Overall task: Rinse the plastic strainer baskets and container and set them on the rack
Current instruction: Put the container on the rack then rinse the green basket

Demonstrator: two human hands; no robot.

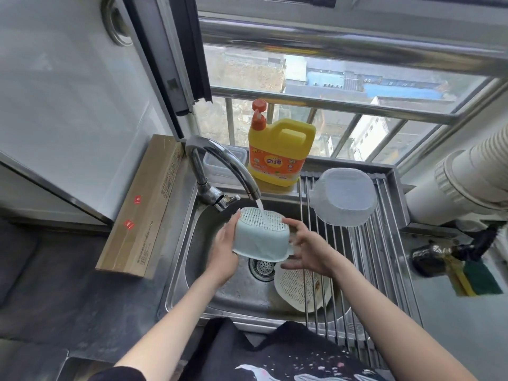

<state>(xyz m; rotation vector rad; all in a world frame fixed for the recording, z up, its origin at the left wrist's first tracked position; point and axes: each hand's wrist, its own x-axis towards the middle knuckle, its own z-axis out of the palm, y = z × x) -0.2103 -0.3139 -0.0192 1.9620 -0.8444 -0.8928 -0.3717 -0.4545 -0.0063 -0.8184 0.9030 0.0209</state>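
Observation:
A pale blue strainer basket (261,235) is upside down under the running faucet (220,163), water striking its perforated base. My left hand (226,243) grips its left side. My right hand (308,247) is at its right side with fingers spread, fingertips touching the base edge. A white strainer basket (299,288) lies in the steel sink (198,237), partly under the rack. A clear plastic container (343,199) sits upside down on the roll-up rack (373,257).
A yellow detergent jug (280,152) and a clear lidded box (220,163) stand behind the sink. A long cardboard box (143,204) lies left of the basin. A sponge (478,279) and a dark scrubber lie at right under a white duct.

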